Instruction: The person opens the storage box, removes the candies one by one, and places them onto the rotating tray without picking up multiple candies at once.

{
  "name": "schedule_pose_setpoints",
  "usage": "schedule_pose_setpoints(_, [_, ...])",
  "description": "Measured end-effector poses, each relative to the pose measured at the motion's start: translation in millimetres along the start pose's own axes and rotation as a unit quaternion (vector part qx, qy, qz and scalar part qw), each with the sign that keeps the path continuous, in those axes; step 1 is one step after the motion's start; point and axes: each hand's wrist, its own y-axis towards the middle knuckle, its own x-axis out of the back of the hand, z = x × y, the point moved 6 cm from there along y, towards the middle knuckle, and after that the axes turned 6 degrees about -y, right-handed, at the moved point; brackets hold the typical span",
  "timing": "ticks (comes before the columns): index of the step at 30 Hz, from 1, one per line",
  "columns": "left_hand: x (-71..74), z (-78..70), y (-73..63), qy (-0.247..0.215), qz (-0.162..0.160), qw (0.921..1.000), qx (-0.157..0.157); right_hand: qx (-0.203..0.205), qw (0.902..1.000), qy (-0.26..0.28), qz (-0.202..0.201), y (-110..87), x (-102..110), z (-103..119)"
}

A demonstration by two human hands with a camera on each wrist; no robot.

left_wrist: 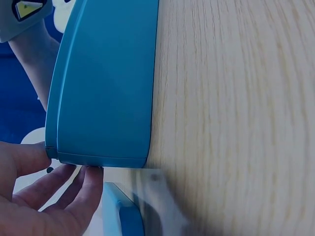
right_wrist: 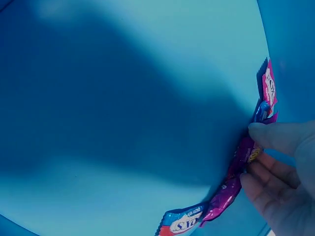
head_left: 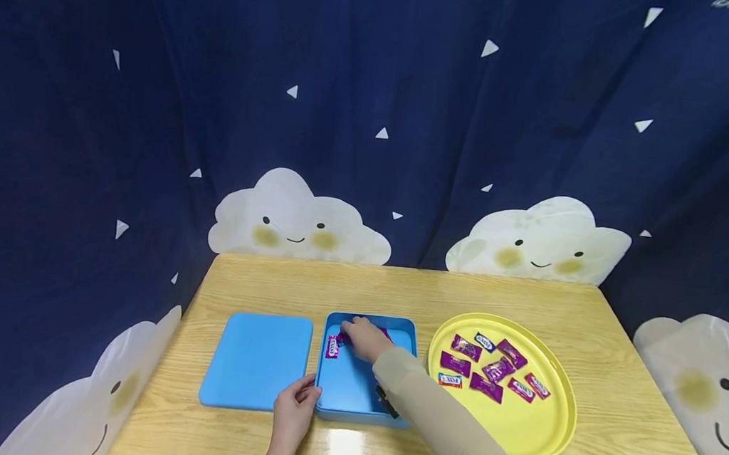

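Note:
A blue box [head_left: 351, 391] stands uncovered in the middle of the wooden table. My left hand [head_left: 293, 411] holds its left wall close to the front corner, thumb at the rim and fingertips against the outside. Inside the box, by the far wall, my right hand [head_left: 367, 340] pinches a purple wrapped candy [right_wrist: 242, 151] between thumb and fingers. Along that wall lie a pink candy [right_wrist: 269, 86], a blue candy [right_wrist: 261, 111], another purple candy [right_wrist: 224, 198] and a red-and-blue candy [right_wrist: 183, 221]. The right hand covers part of this row in the head view.
Left of the box lies a flat blue lid [head_left: 257, 362]. A round yellow tray [head_left: 518, 439] with several wrapped candies, mostly purple, sits to the right, partly behind the right sleeve [head_left: 439, 419]. A dark blue curtain [head_left: 352, 62] hangs behind the table.

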Motion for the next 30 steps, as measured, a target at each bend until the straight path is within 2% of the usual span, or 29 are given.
schedule_pose_setpoints(5, [0.2, -0.4, 0.7, 0.003, -0.002, 1.0000, -0.001, -0.016, 0.9998, 0.013, 0.010, -1.0, 0.1, 0.1])
schedule_pose_setpoints(16, [0.6, -1.7, 0.4, 0.002, 0.002, 1.0000, 0.000, -0.023, 0.9996, 0.008, 0.012, 0.3, -1.7, 1.4])
schedule_pose_setpoints(30, [0.4, -3.2, -0.3, 0.004, 0.003, 1.0000, -0.002, -0.002, 0.9998, 0.019, 0.001, -2.6, 2.9, 1.2])
